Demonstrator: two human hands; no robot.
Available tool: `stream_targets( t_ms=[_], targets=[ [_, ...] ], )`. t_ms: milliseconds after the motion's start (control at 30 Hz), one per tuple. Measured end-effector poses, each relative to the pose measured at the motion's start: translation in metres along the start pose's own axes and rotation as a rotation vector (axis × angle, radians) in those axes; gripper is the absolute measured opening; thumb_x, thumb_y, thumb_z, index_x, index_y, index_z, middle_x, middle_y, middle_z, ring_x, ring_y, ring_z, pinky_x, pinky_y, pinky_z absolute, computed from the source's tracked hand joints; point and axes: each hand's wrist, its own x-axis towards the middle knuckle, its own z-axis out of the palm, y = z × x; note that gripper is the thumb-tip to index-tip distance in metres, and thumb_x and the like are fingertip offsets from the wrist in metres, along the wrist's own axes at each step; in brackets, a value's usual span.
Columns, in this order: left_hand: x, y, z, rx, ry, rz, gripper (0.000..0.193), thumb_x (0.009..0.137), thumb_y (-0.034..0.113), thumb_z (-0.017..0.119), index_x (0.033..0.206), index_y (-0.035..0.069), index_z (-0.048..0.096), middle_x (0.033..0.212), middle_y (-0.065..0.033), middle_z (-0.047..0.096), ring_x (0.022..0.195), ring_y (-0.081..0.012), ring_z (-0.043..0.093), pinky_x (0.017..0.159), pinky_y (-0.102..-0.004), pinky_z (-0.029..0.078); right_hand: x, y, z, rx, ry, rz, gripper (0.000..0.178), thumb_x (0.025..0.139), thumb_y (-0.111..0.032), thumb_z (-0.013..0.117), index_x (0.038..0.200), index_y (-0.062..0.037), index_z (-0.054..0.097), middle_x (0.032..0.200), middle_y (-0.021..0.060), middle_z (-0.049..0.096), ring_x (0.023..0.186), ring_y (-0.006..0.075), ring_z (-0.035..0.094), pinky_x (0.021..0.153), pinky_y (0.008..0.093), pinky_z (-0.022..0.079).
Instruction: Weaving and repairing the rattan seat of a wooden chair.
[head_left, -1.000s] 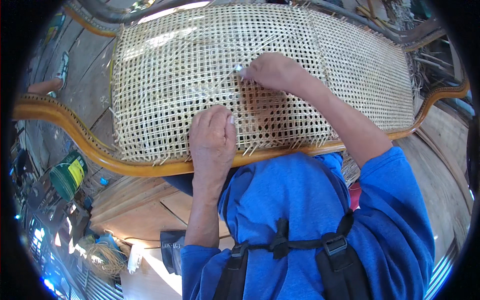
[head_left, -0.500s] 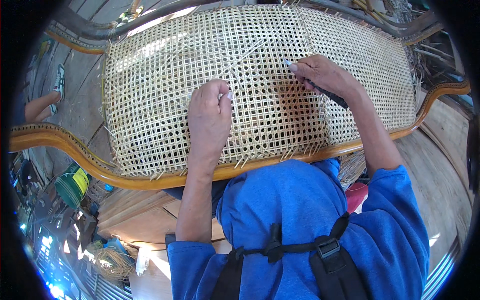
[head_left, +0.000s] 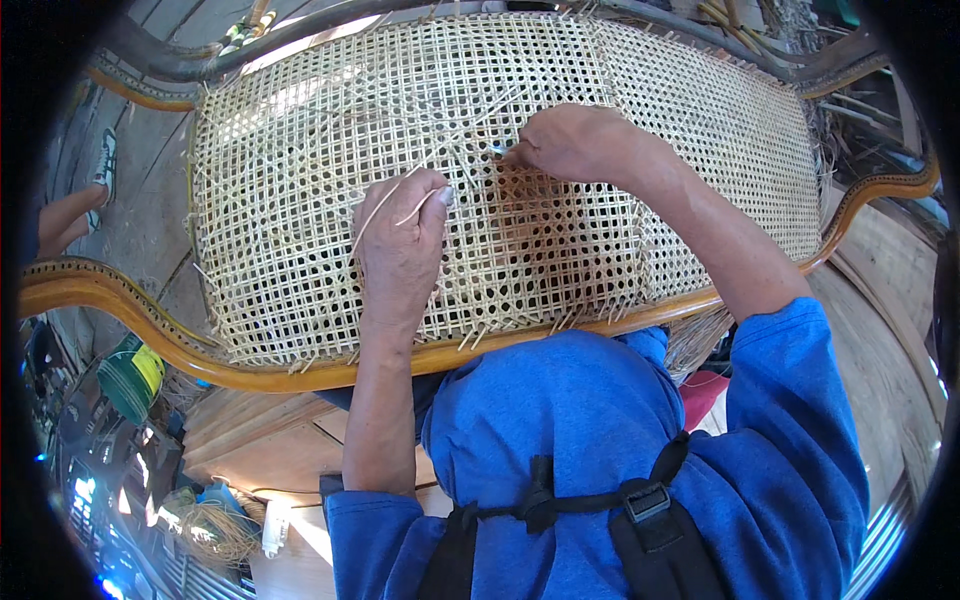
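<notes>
A cane mesh spans the upper half of the frame. Just left of centre, the left hand is curled narrow over it; a loose strand crosses its back, but whether the fingers pinch it cannot be told. Right of centre, the right hand is closed around a tool, only its pale tip showing. The step looks like working strands through the weave; the next move seems to call for guiding the tip through a gap without snagging. Strand ends bristle along the curved rail below; the mesh at upper right offers free room.
</notes>
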Motion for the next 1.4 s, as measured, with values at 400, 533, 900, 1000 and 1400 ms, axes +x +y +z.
stream_targets(
  t_ms=[400,533,900,1000,1400],
  targets=[
    [-0.002,-0.001,-0.005,0.007,-0.034,-0.041,0.008,0.083,0.015,0.064,0.088,0.009,0.065,0.081,-0.0056,0.065,0.08,-0.0219,0.058,0.079,-0.0352,0.042,0.001,-0.03,-0.016,-0.262,-0.083,-0.035,0.04,0.092,-0.036,0.051,0.089,0.0019,0.066,0.084,0.0188,0.067,0.08,0.0336,0.066,0.07,0.0432,0.053],
    [-0.002,-0.001,-0.003,-0.024,-0.011,-0.019,0.007,0.082,0.014,0.064,0.086,0.009,0.064,0.08,-0.0054,0.065,0.079,-0.0219,0.058,0.079,-0.0356,0.042,0.009,-0.041,-0.024,-0.408,-0.167,-0.066,0.024,0.085,-0.017,0.051,0.097,-0.0048,0.069,0.092,0.0096,0.069,0.083,0.0234,0.066,0.071,0.0397,0.052],
    [-0.003,-0.006,-0.002,0.01,-0.028,-0.079,0.009,0.082,0.017,0.064,0.086,0.008,0.065,0.076,-0.0074,0.064,0.076,-0.0234,0.058,0.074,-0.0368,0.044,0.013,-0.037,-0.012,-0.515,-0.005,-0.187,0.022,0.084,-0.017,0.055,0.098,-0.0083,0.069,0.096,0.0089,0.069,0.083,0.0235,0.067,0.071,0.0394,0.053],
    [-0.004,-0.003,0.0,-0.008,-0.021,-0.03,0.009,0.082,0.015,0.064,0.087,0.008,0.066,0.077,-0.0079,0.064,0.076,-0.0238,0.058,0.074,-0.0364,0.045,0.003,-0.028,-0.011,-0.33,-0.059,-0.067,0.021,0.086,-0.015,0.053,0.096,-0.004,0.068,0.095,0.0115,0.068,0.083,0.0248,0.067,0.072,0.0401,0.053],
    [-0.002,0.001,-0.005,0.028,-0.065,-0.08,0.008,0.081,0.011,0.064,0.086,0.005,0.065,0.081,-0.0081,0.064,0.081,-0.0235,0.058,0.079,-0.0351,0.045,-0.008,-0.019,0.017,-0.092,0.125,-0.005,0.028,0.092,-0.027,0.05,0.103,-0.0074,0.066,0.101,0.0141,0.067,0.093,0.0295,0.065,0.084,0.0405,0.051]
  ],
)
